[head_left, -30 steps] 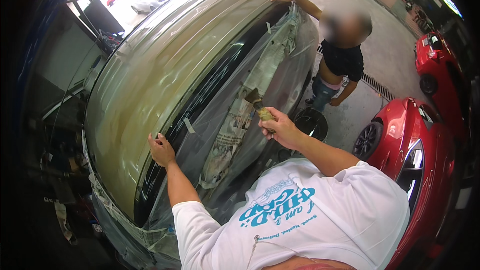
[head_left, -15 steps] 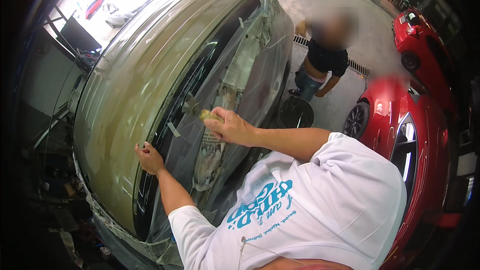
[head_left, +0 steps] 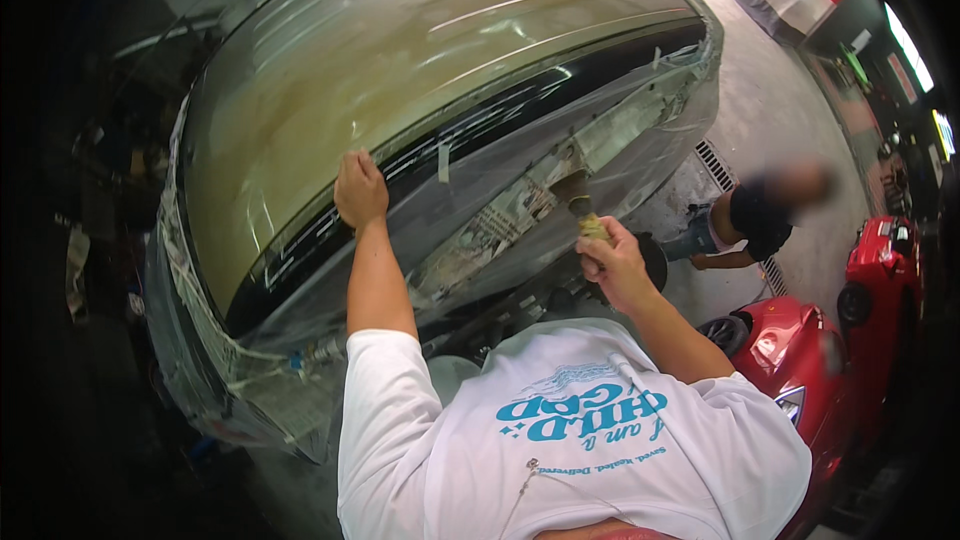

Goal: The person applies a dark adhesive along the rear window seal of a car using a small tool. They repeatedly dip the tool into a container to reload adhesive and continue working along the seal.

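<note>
Right hand: the flat, flared scraper-like tool (head_left: 572, 190) is gripped by its yellowish handle in the right hand (head_left: 618, 265), with the fingers wrapped round it.
Tool position: the blade is held over the strip of newspaper (head_left: 505, 217); whether the paper is touched or only overlapped in the view cannot be told.
Left hand: the fingers of the left hand (head_left: 362, 190) are curled in at the edge of the olive roof panel (head_left: 340, 90); whether anything is pinched in them cannot be told.
Just changed, tool: half a second ago the blade was seen beside the dark glossy band (head_left: 500, 120), near the strip of tape (head_left: 443, 162); now it is seen well apart from both.
Just changed, left hand: the fingers, loosely spread in the earlier views, are now folded.
Just changed, view: the head has been turned, so the roof edge is shown lying flatter across the picture.
Meaning for the work: as judged, the tool is being held clear of the panel, and attention is given to the edge at the left hand.
Masking: clear plastic sheeting (head_left: 490, 175) is spread below the band.
Nearby: a co-worker (head_left: 758, 212) is seen beyond the newspaper, near a red car (head_left: 785, 335).
</note>
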A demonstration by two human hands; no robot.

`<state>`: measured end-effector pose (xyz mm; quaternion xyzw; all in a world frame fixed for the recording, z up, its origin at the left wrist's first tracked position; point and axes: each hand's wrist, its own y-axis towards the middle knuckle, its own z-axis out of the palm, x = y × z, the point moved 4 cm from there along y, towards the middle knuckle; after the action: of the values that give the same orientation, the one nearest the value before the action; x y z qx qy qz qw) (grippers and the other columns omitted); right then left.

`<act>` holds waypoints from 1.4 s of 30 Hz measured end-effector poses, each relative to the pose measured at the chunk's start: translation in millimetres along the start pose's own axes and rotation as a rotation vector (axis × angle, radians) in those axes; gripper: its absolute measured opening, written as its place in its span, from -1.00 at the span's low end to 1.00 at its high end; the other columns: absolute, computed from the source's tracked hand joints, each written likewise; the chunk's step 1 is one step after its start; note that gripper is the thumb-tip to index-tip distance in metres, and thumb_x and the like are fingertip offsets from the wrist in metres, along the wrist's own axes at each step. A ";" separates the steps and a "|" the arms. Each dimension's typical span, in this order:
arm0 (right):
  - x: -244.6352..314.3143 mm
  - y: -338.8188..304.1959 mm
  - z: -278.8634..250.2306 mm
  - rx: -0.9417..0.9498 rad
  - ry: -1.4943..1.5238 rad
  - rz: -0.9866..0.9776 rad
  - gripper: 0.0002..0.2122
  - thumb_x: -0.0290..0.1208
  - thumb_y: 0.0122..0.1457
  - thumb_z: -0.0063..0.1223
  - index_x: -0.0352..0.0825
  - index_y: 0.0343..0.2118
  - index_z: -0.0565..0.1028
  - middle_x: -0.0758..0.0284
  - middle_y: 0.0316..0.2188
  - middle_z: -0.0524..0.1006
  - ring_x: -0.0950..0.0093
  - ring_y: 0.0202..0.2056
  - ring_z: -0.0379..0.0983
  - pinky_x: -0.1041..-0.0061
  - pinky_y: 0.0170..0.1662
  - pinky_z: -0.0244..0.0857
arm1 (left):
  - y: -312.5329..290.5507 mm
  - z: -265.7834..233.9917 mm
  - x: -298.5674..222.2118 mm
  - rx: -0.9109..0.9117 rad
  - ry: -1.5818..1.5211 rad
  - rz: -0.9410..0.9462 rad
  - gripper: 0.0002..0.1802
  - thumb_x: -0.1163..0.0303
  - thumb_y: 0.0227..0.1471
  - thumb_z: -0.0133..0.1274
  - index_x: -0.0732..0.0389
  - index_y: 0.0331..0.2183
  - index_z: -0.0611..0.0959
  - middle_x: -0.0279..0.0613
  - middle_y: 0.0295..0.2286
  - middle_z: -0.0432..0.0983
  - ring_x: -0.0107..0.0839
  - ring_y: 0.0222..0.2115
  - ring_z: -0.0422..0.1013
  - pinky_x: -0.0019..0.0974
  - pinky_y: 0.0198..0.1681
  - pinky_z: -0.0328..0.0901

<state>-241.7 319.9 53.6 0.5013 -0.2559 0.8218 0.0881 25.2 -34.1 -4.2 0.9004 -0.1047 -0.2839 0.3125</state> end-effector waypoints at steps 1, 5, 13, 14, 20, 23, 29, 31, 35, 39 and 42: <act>-4.7 -3.4 -6.5 -0.081 0.011 0.094 -0.66 -0.50 0.28 0.20 -0.26 0.07 0.39 0.39 -0.37 0.48 0.66 -0.59 0.29 0.64 -0.56 0.12 | 0.5 0.5 0.7 0.019 0.003 -0.016 -0.72 0.13 0.37 -0.01 0.11 -0.30 0.55 -0.05 -0.34 0.61 0.11 -0.29 0.54 0.12 -0.21 0.41; -6.6 -7.3 -8.1 -0.023 0.012 -0.028 -0.54 -0.47 0.34 0.13 -0.27 0.27 0.30 0.37 -0.34 0.49 0.69 -0.61 0.27 0.67 -0.58 0.11 | 1.6 2.6 2.6 0.028 0.004 -0.029 -0.74 0.14 0.35 0.01 0.11 -0.31 0.56 -0.07 -0.35 0.62 0.10 -0.31 0.55 0.13 -0.23 0.41; 0.2 23.0 4.4 0.055 -0.039 -0.004 -0.62 -0.34 0.44 0.10 -0.32 0.22 0.34 0.33 -0.39 0.56 0.65 -0.58 0.34 0.65 -0.54 0.16 | 2.5 -6.3 7.9 0.125 -0.145 -0.320 -0.72 0.07 0.34 0.03 0.07 -0.26 0.61 -0.07 -0.39 0.66 0.10 -0.29 0.59 0.11 -0.21 0.42; 3.9 32.5 3.1 0.047 -0.040 0.010 -0.62 -0.32 0.44 0.10 -0.33 0.22 0.34 0.33 -0.39 0.57 0.65 -0.58 0.35 0.64 -0.53 0.18 | 2.1 -7.7 7.0 0.115 -0.131 -0.315 -0.72 0.07 0.33 0.03 0.07 -0.26 0.62 -0.07 -0.38 0.66 0.10 -0.29 0.59 0.11 -0.21 0.42; 70.0 90.1 5.4 0.040 -0.530 -0.451 -0.64 -0.36 0.40 0.13 -0.33 0.20 0.49 0.36 -0.38 0.56 0.70 -0.51 0.35 0.69 -0.46 0.20 | 4.2 -0.8 0.4 0.039 0.007 -0.225 -0.76 0.14 0.32 0.04 0.07 -0.30 0.59 -0.11 -0.38 0.67 0.07 -0.31 0.60 0.10 -0.21 0.44; 106.9 123.7 35.3 0.185 -0.919 -0.800 -0.66 -0.43 0.33 0.15 -0.33 0.14 0.58 0.36 -0.33 0.61 0.55 -0.39 0.52 0.53 -0.32 0.39 | 3.9 0.4 0.5 0.015 0.010 -0.234 -0.77 0.15 0.31 0.04 0.08 -0.33 0.57 -0.14 -0.39 0.66 0.06 -0.33 0.59 0.10 -0.23 0.45; 106.9 221.8 114.7 0.402 -1.631 -1.039 -0.77 -0.41 0.26 0.21 -0.21 -0.03 0.63 0.20 -0.17 0.67 0.12 -0.21 0.66 0.14 -0.19 0.53 | 6.1 -2.8 -2.6 0.026 0.025 -0.272 -0.79 0.19 0.30 0.05 0.08 -0.34 0.56 -0.20 -0.38 0.66 0.02 -0.35 0.59 0.05 -0.25 0.47; 98.7 244.6 129.0 0.444 -1.842 -1.029 -0.83 -0.35 0.28 0.19 -0.18 -0.10 0.64 0.19 -0.18 0.66 0.09 -0.19 0.66 0.11 -0.17 0.54 | 6.9 -4.0 -3.4 0.008 0.022 -0.255 -0.80 0.20 0.29 0.06 0.08 -0.35 0.56 -0.22 -0.38 0.66 0.01 -0.35 0.59 0.04 -0.25 0.48; 85.5 269.7 145.9 0.508 -2.106 -0.985 -0.87 -0.30 0.33 0.12 -0.18 -0.18 0.63 0.18 -0.19 0.65 0.11 -0.20 0.67 0.10 -0.17 0.55 | 5.9 -2.0 0.1 -0.023 0.007 -0.240 -0.80 0.21 0.28 0.06 0.09 -0.36 0.57 -0.23 -0.39 0.65 -0.02 -0.36 0.60 0.03 -0.25 0.48; 81.6 275.7 154.6 0.495 -2.194 -0.941 -0.86 -0.30 0.35 0.07 -0.19 -0.17 0.62 0.15 -0.18 0.65 0.08 -0.23 0.68 0.06 -0.20 0.56 | 3.8 2.3 5.0 -0.024 -0.014 -0.229 -0.81 0.22 0.27 0.06 0.09 -0.36 0.57 -0.22 -0.39 0.66 -0.04 -0.37 0.60 0.02 -0.25 0.49; 81.6 278.2 158.3 0.483 -2.193 -0.938 -0.84 -0.30 0.35 0.06 -0.19 -0.17 0.62 0.13 -0.17 0.65 0.05 -0.26 0.68 0.03 -0.22 0.56 | 3.5 2.1 5.0 -0.021 -0.021 -0.222 -0.81 0.23 0.27 0.06 0.10 -0.36 0.57 -0.22 -0.39 0.66 -0.06 -0.37 0.60 0.00 -0.24 0.50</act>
<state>-269.4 -7.3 90.1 0.9774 0.1711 -0.1229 0.0180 28.1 -39.7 -5.6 0.9001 -0.0049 -0.3273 0.2874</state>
